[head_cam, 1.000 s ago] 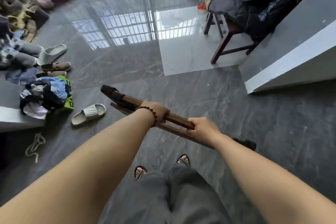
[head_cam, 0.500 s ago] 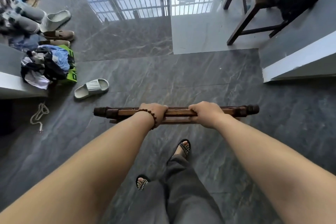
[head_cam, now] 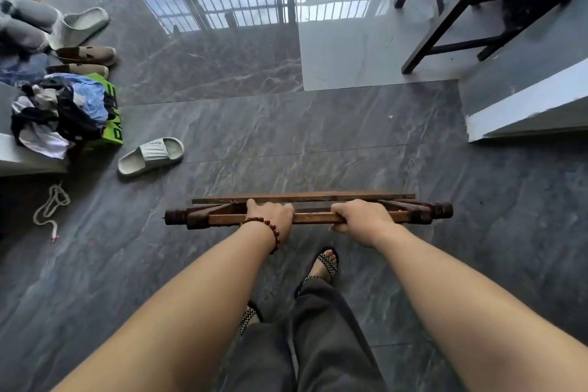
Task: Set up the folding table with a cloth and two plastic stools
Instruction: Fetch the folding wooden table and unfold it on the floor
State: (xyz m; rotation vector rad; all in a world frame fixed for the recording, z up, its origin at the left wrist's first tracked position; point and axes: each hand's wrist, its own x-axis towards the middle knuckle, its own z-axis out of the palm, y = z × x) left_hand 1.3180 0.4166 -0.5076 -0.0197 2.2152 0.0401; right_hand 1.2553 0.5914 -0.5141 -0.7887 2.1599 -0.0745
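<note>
The folded wooden table point(head_cam: 311, 217) is dark brown, seen edge-on and held level above the grey floor in front of my feet. Turned leg ends stick out at both sides. My left hand point(head_cam: 270, 216), with a bead bracelet on the wrist, is closed around the near rail left of middle. On the same rail right of middle, my right hand point(head_cam: 361, 219) holds on. A thinner slat of the table shows just beyond my fingers. No cloth or plastic stools are in view.
A pale slipper point(head_cam: 151, 155) lies on the floor at left, near a green bag with a pile of clothes point(head_cam: 63, 111) and more shoes point(head_cam: 86, 54). A cord point(head_cam: 51, 204) lies at far left. A dark wooden chair point(head_cam: 451, 9) and a grey-white ledge point(head_cam: 525, 105) stand at right.
The table has swung from a slant to level across my body, and both hands have slid apart along the rail. The view has tipped down towards the floor.
</note>
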